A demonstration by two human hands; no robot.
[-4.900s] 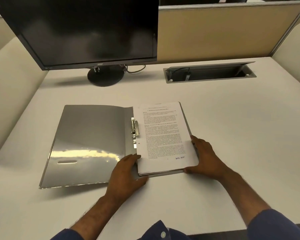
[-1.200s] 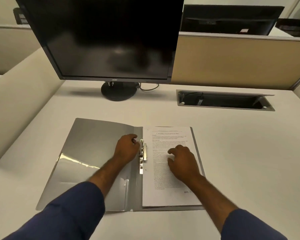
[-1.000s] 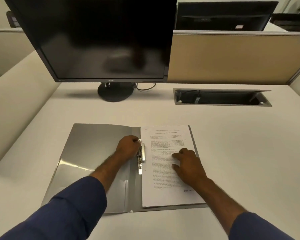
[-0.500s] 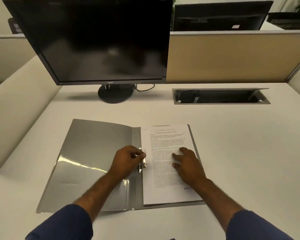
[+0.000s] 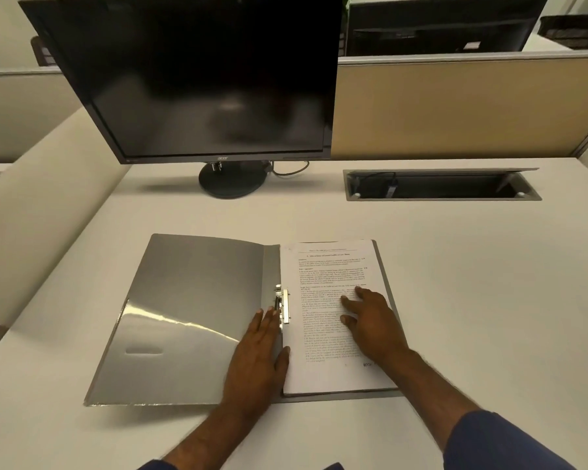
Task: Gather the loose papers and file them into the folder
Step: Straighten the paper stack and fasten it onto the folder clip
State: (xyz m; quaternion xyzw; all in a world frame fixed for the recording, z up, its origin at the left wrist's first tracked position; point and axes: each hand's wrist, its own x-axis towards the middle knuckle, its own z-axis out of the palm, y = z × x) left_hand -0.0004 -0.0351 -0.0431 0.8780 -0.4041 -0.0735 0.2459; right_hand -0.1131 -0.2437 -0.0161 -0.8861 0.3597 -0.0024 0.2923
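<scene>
A grey folder [image 5: 187, 310] lies open on the white desk, its cover spread flat to the left. A stack of printed papers [image 5: 330, 266] sits in its right half, edge against the spine. The metal clip [image 5: 283, 304] lies along the spine over the papers' left margin. My left hand [image 5: 257, 357] rests flat on the spine, straight fingers reaching the clip's lower end. My right hand [image 5: 370, 322] presses down on the middle of the top page with spread fingers.
A dark monitor [image 5: 197, 79] on a round stand [image 5: 231, 179] stands behind the folder. An open cable tray [image 5: 438, 186] is sunk into the desk at the back right. Beige partitions [image 5: 455, 106] wall in the back and both sides.
My left hand has slid back down the spine from the clip and flattened its fingers. The clip lever now lies down flat. My right hand stays pressed on the page.
</scene>
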